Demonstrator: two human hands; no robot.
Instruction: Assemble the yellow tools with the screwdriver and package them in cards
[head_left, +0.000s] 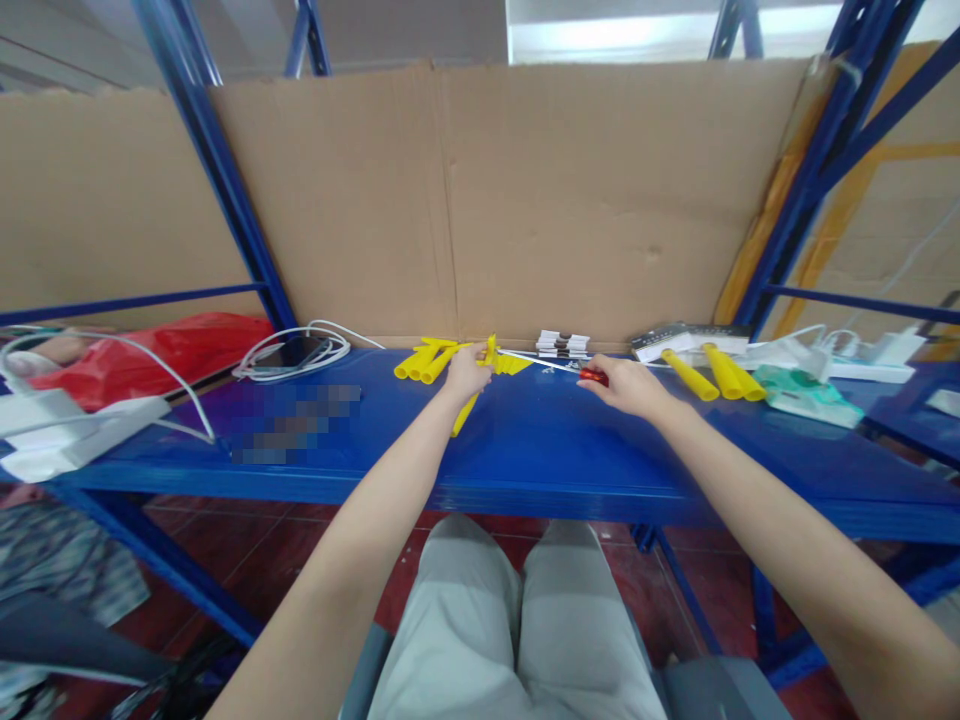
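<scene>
My left hand (pixel 469 372) is closed around a yellow plastic part (pixel 513 365), partly hidden by the fingers. A yellow tubular leg of it points down toward the front of the table. In my right hand (pixel 630 386) is a screwdriver with a red handle (pixel 594 376). Its thin shaft points left and its tip reaches the yellow part; whether it sits in a screw is too small to tell. Several yellow tubes (pixel 424 362) lie just left of my left hand. Small metal pieces (pixel 570 366), probably screws, lie between the hands.
White packs with dark bands (pixel 562 344) stand by the cardboard backboard (pixel 585 200). More yellow tubes (pixel 690 376) and a green-and-white packet (pixel 810 396) lie right. Left are a coiled white cable (pixel 330 345), a power strip (pixel 82 440) and a red bag (pixel 187 350). Blue posts flank the table.
</scene>
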